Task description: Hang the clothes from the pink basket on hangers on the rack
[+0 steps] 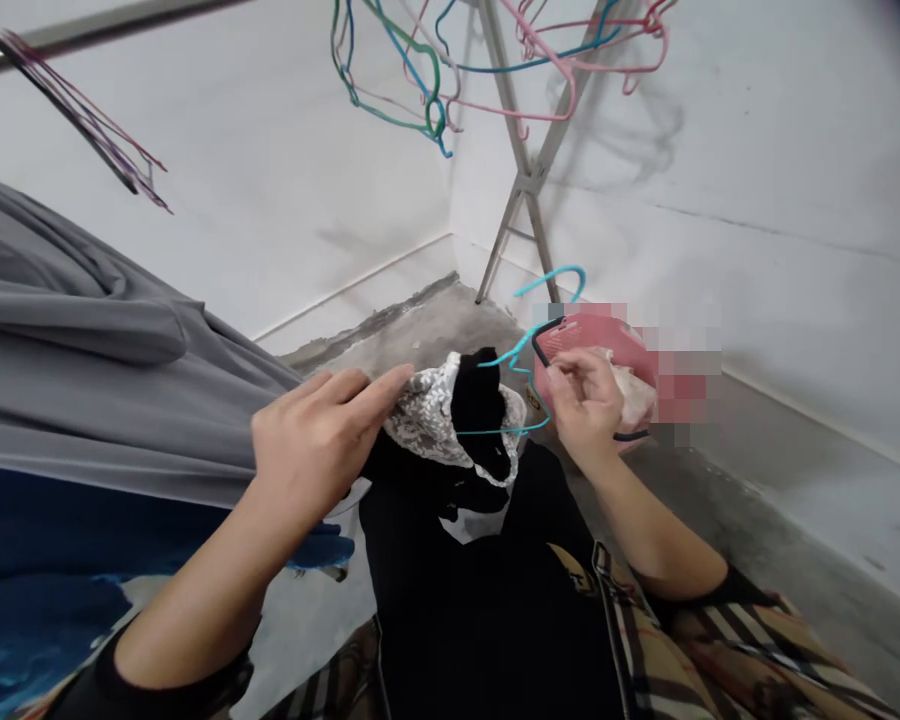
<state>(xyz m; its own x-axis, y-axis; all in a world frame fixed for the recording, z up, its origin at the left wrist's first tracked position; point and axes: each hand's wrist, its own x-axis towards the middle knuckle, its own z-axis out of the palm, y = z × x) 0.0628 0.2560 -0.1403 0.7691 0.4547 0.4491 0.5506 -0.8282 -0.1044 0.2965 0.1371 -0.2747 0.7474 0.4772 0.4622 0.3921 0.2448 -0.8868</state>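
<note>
A black garment with white lace (427, 415) hangs on a turquoise clothes hanger (504, 432) in front of my lap. My left hand (322, 425) is closed on the lace garment's left side, fingers pointing right. My right hand (586, 400) is closed in a pinch at the hanger's right side; the exact contact is partly hidden by the fingers. The hanger's hook (574, 275) points up and away from me, and its lower bar crosses the black cloth.
Behind my right hand is a pink basket (596, 330) with light cloth inside. Grey clothing (82, 340) and a blue garment (157, 535) hang at the left. Several hangers (431, 100) dangle above, by a metal X-shaped stand (526, 183). White walls meet behind it.
</note>
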